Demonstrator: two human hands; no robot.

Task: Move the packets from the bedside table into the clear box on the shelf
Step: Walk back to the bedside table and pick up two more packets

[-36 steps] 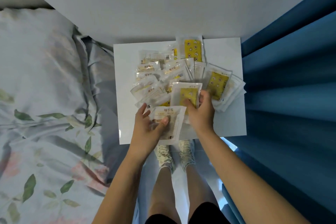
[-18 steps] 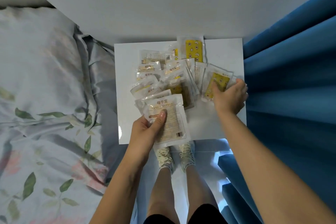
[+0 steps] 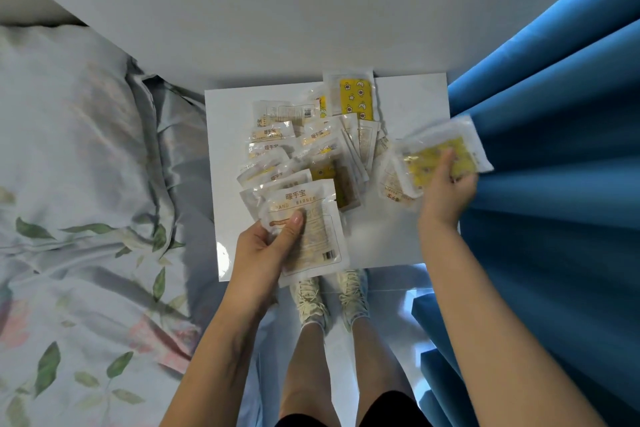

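A white bedside table [image 3: 408, 104] stands against the wall, with a loose pile of several packets [image 3: 304, 146] on its left and middle part. At the table's near left edge, my left hand [image 3: 266, 250] grips a stack of white hand-warmer packets [image 3: 311, 229], thumb on top. My right hand [image 3: 446, 191] holds a small bunch of yellow-patterned packets [image 3: 426, 156], lifted over the table's right edge. One yellow packet [image 3: 355, 97] lies at the back of the table. The clear box and the shelf are out of view.
A bed with a floral duvet [image 3: 79, 253] and a pillow [image 3: 59, 87] fills the left side. Blue curtains [image 3: 554, 149] hang close on the right. A white wall [image 3: 277, 3] is behind the table. My legs and shoes [image 3: 329, 298] stand in front of it.
My right hand left the stack in my left hand, reached to the table's right side, took hold of yellow packets there and lifted them. My left hand stayed with its stack.
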